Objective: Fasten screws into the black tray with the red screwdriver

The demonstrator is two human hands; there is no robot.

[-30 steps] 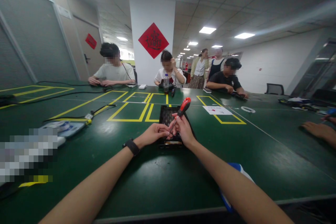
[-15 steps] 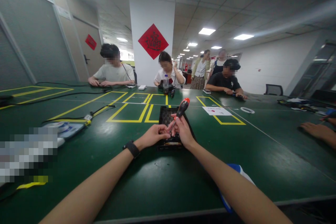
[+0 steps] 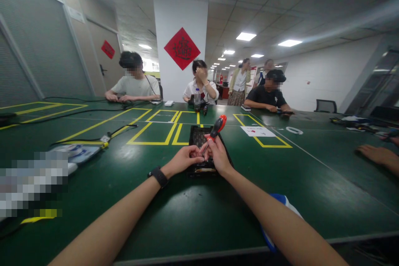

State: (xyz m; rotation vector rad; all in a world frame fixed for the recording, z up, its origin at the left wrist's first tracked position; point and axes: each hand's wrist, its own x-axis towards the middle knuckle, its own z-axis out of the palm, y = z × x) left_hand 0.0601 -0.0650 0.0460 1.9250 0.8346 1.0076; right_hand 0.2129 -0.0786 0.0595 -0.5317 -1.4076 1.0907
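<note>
A red-and-black screwdriver [image 3: 217, 128] leans up and to the right, gripped low by my right hand [image 3: 218, 156], with its shaft slanting down toward my left fingers. My left hand [image 3: 183, 160] is closed, its thumb and fingertips pinched near the lower end of the shaft. Whether they hold the tip or some small part there is too small to make out. Under both hands lies a black open tray-like case [image 3: 193, 133] with a patterned inside. A pale strip shows near its front edge; the hands cover its middle.
The green table [image 3: 149, 216] carries yellow tape outlines. A printed sheet [image 3: 258, 131] and a white ring [image 3: 294, 131] lie to the right. A blue-and-white item [image 3: 280, 199] is by my right forearm. Cables and a pouch [image 3: 81, 152] are left. Across sit several people; another person's hand [image 3: 372, 153] rests far right.
The screwdriver handle tips and turns slightly while both hands stay over the case. My left fingers shift a little around the shaft's lower end. Across the table, a person's hand moves to the face.
</note>
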